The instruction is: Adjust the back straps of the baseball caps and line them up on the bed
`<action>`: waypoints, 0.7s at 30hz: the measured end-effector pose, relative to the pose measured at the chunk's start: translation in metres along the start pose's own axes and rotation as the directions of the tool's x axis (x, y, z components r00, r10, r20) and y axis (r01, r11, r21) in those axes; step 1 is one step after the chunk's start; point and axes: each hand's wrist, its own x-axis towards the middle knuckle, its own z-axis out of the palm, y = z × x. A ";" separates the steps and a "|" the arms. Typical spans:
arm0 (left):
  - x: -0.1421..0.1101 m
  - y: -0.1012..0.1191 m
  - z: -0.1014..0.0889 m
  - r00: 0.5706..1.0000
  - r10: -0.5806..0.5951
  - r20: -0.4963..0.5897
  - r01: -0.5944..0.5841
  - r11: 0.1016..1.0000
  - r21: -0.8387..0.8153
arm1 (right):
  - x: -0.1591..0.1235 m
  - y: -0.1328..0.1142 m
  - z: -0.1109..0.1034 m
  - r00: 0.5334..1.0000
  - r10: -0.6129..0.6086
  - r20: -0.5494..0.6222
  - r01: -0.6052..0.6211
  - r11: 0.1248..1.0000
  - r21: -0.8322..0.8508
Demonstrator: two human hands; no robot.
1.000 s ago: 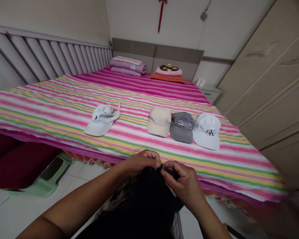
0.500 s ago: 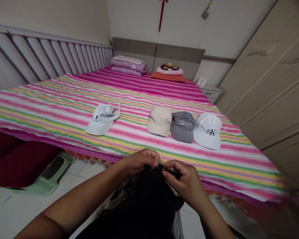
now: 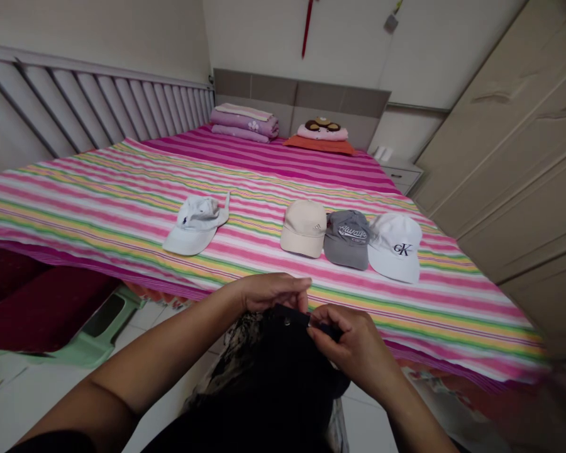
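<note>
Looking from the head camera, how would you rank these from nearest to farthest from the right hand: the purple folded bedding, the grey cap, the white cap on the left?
1. Grey cap: straight ahead of the right hand.
2. White cap: off to the left.
3. Purple folded bedding: farthest back, left of centre.

A big flat bed (image 3: 264,162) has a dark pink striped sheet (image 3: 283,168) at the far end and a cloth with pink, white, yellow and green stripes (image 3: 257,236) over the near part. On that cloth, a pale white cap with a small dark mark (image 3: 187,242) lies alone to the left, and well apart, a beige cap (image 3: 303,223), a grey cap with white writing (image 3: 347,255) and a white cap with dark letters (image 3: 392,234) sit close in a row. Up on the pink sheet sit a folded purple bundle (image 3: 243,126) and, right of it, a flat orange cloth thing (image 3: 318,146).
</note>
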 end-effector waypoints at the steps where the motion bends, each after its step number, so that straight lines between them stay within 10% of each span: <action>1: 0.001 0.003 0.002 1.000 -0.011 -0.002 0.011 0.999 0.034 | 0.000 0.000 0.000 1.000 -0.002 0.000 0.002 1.000 0.004; 6: 0.004 0.007 0.009 0.993 -0.068 0.095 0.054 0.987 0.148 | 0.001 0.009 0.001 0.997 0.074 0.017 -0.076 0.973 0.218; 11: 0.003 -0.002 0.005 0.999 -0.032 0.035 0.029 0.996 0.083 | 0.001 0.034 0.002 0.957 0.185 0.224 -0.290 0.647 0.706; 21: -0.001 -0.001 0.008 1.000 -0.016 0.004 0.016 0.995 0.095 | -0.003 0.048 0.004 0.909 0.151 0.387 -0.410 0.479 0.776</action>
